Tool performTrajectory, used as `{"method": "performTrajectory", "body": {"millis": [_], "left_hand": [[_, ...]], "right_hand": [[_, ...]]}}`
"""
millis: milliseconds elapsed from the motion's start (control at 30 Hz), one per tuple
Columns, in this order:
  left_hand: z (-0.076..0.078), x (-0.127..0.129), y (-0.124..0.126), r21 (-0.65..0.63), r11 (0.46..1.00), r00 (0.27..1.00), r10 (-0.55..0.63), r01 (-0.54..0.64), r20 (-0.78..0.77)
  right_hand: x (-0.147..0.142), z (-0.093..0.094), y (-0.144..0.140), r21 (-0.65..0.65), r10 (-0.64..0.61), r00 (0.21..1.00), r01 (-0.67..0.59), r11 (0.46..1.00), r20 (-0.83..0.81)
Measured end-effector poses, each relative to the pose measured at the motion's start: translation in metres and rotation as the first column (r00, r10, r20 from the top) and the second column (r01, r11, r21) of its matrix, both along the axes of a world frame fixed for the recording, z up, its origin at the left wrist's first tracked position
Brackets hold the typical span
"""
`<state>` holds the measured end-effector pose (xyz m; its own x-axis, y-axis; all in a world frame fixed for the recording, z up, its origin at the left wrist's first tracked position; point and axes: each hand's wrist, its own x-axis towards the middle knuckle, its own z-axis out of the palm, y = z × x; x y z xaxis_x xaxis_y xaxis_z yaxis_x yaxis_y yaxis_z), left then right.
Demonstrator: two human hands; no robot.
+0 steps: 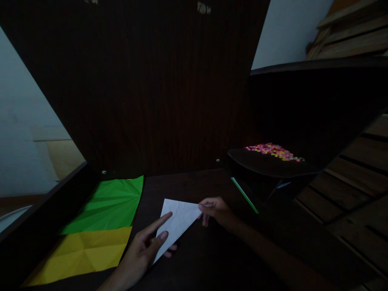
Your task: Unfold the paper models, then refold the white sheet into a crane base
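A white sheet of paper folded into a triangle (178,216) is held between both hands, just over the dark desk top. My left hand (145,246) grips its lower left part, thumb and index finger on top and other fingers underneath. At the right corner, my right hand (216,210) pinches the paper's tip between thumb and fingers. Left of the hands lie a creased green sheet of paper (106,202) and a creased yellow sheet of paper (81,254), their edges meeting.
A thin green and white paper strip (245,195) lies on the desk to the right. Many small colourful pieces (274,151) are heaped on a dark corner shelf (257,161). A tall dark wooden panel (166,89) rises behind the desk; a raised edge (45,218) borders the left.
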<state>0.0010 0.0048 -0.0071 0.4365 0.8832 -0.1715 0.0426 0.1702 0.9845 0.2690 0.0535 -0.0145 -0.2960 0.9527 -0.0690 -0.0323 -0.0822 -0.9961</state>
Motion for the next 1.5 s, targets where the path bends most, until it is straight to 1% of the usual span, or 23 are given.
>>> {"method": "performTrajectory", "body": {"millis": [200, 433, 533, 633, 700, 867, 1000, 1133, 1333, 1400, 1500], "left_hand": [[-0.001, 0.0, -0.001, -0.011, 0.999, 0.999, -0.04, 0.04, -0.027], [-0.006, -0.003, -0.003, 0.088, 0.991, 0.98, -0.087, 0.104, -0.178], [-0.002, -0.003, -0.004, 0.124, 0.986, 0.974, -0.079, 0.107, -0.214], [0.004, -0.002, -0.005, 0.184, 0.979, 0.966, -0.041, 0.09, -0.257], [0.006, -0.001, -0.005, 0.196, 0.977, 0.964, -0.027, 0.081, -0.263], [0.007, -0.001, -0.004, 0.133, 0.985, 0.977, -0.081, 0.109, -0.197], [0.004, -0.003, -0.002, 0.109, 0.99, 0.984, -0.077, 0.095, -0.161], [0.001, -0.007, 0.002, 0.081, 0.993, 0.987, -0.072, 0.084, -0.141], [0.004, -0.007, 0.004, 0.022, 0.996, 0.994, -0.085, 0.087, -0.074], [0.007, -0.006, 0.003, -0.021, 0.995, 0.995, -0.098, 0.098, -0.026], [0.009, -0.004, 0.001, -0.077, 0.985, 0.986, -0.149, 0.154, 0.072]], "right_hand": [[-0.001, 0.001, -0.001, -0.029, -0.011, 1.0, 0.011, 1.0, -0.003], [-0.003, -0.001, 0.001, -0.084, -0.009, 1.0, 0.008, 0.996, -0.005], [-0.003, -0.003, 0.001, -0.096, -0.009, 1.0, 0.008, 0.995, -0.007], [-0.003, -0.004, 0.002, -0.076, -0.004, 1.0, 0.005, 0.997, 0.009], [-0.004, -0.006, 0.003, -0.056, -0.009, 1.0, 0.01, 0.998, 0.024], [-0.008, -0.014, 0.008, 0.008, -0.033, 0.998, 0.032, 0.999, 0.045], [-0.01, -0.016, 0.013, 0.064, -0.022, 0.998, 0.019, 0.998, 0.051], [-0.012, -0.016, 0.018, 0.076, 0.013, 0.999, -0.016, 0.997, 0.049], [-0.017, -0.019, 0.028, 0.097, 0.004, 0.999, -0.008, 0.995, 0.046], [-0.017, -0.02, 0.03, 0.109, -0.005, 0.999, 0.0, 0.994, 0.046], [-0.017, -0.023, 0.033, 0.133, -0.027, 0.999, 0.021, 0.991, 0.047]]}}
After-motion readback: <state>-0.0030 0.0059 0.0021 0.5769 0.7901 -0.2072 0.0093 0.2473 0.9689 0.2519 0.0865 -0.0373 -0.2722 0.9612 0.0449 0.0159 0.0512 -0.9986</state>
